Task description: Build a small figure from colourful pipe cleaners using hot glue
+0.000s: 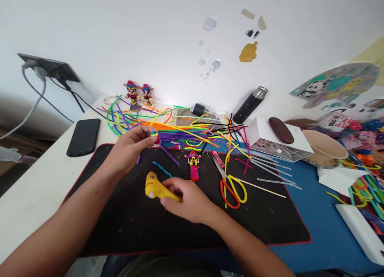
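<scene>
Between the thumb and fingers of my left hand (133,147) is a small colourful piece (155,137) in blue, yellow and pink, with purple stems below it. My right hand (189,199) grips the handle of a yellow glue gun (159,189), its front end pointing left over the black mat (144,225). A pink-bodied pipe-cleaner figure (194,167) lies on the mat to the right of both hands. Scissors (232,189) with red and yellow handles lie further right. A short blue twisted stem (162,169) rests between my hands.
Many coloured pipe cleaners (180,131) spread behind the mat. Two small figures (138,93) stand by the wall. A phone (83,137) lies at left; a black flask (250,105), white box (279,139) and round bowl (325,145) stand at right. Translucent sticks (274,165) cross the mat's edge.
</scene>
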`<state>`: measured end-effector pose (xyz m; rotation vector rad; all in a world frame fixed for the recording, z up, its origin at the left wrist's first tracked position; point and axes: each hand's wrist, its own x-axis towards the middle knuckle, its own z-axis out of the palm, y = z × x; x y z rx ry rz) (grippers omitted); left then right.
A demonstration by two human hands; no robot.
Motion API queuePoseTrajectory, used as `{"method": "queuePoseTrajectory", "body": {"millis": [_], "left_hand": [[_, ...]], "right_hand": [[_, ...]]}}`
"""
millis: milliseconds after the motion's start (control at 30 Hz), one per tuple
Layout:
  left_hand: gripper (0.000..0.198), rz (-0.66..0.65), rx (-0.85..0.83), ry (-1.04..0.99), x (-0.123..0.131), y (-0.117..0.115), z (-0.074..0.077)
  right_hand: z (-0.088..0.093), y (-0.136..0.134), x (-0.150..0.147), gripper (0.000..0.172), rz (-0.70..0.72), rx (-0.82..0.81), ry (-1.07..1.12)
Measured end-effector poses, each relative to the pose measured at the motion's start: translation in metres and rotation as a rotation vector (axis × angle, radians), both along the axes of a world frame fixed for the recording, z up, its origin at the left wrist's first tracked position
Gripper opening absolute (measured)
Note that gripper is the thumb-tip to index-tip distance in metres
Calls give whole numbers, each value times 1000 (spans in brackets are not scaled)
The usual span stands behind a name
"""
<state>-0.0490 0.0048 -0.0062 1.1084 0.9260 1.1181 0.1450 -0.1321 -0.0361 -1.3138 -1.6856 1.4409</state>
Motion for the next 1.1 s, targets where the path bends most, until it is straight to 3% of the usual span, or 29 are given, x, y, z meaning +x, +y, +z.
{"method": "queuePoseTrajectory", "body": {"millis": [133, 333, 500, 733, 1100], "left_hand": [[39, 3, -38, -21, 5, 3, -3], [39, -57, -62, -60, 18, 9, -7], [39, -9, -50, -58, 37, 5, -10], [35, 23, -14, -25, 47, -1, -31], [36, 58, 14, 19, 48, -9, -34]], "right_hand": [[-4, 3, 21, 37, -107, -267, 498], [0, 11, 45, 46, -319, -213, 871], [-7, 27, 53, 42, -434, -139, 839], [-2, 47, 56, 44, -413, -56, 778], [-15, 36, 52, 61, -501, 10, 489]]}}
